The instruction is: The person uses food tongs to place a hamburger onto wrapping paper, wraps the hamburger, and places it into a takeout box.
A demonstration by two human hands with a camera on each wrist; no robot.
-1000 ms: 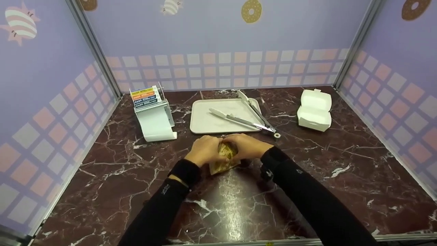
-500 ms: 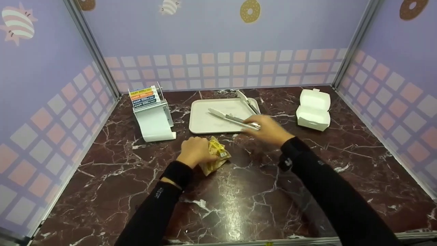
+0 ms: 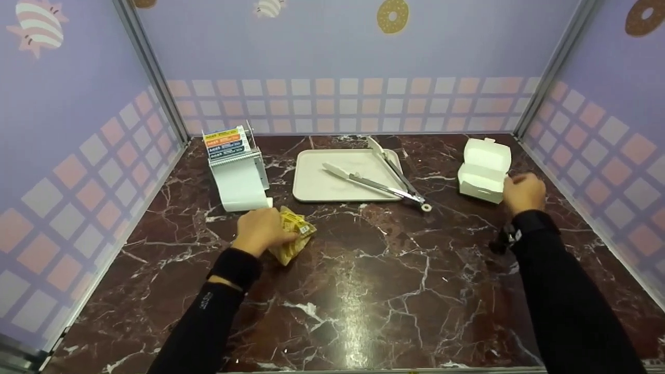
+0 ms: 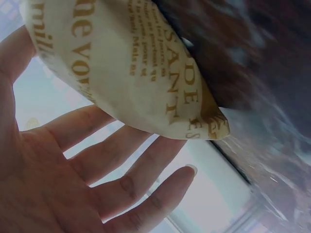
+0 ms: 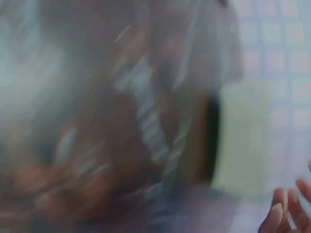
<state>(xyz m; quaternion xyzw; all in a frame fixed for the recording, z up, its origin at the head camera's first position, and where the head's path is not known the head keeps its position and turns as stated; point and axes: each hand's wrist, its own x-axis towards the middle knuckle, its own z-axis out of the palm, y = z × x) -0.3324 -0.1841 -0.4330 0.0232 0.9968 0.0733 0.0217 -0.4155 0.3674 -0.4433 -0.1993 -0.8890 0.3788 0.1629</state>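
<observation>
My left hand grips a food packet wrapped in yellow printed paper, left of centre on the marble-patterned tabletop. In the left wrist view the wrapper shows brown lettering and a folded, pointed corner, with the fingers spread along its far side. What is inside the paper is hidden. My right hand is at the right side of a white clamshell takeaway box, whose lid is raised, its fingers loosely bent and nothing seen in them. The right wrist view is blurred, with fingertips at the lower right corner beside the pale box.
A beige tray lies at the back middle, with metal tongs resting across its right side, handle end over the edge. At the back left stands a label dispenser with a white strip hanging out. Patterned walls enclose three sides.
My right hand let go of the wrapped packet and swept right, past the tongs, to the clamshell box. My left hand carried the packet leftward.
</observation>
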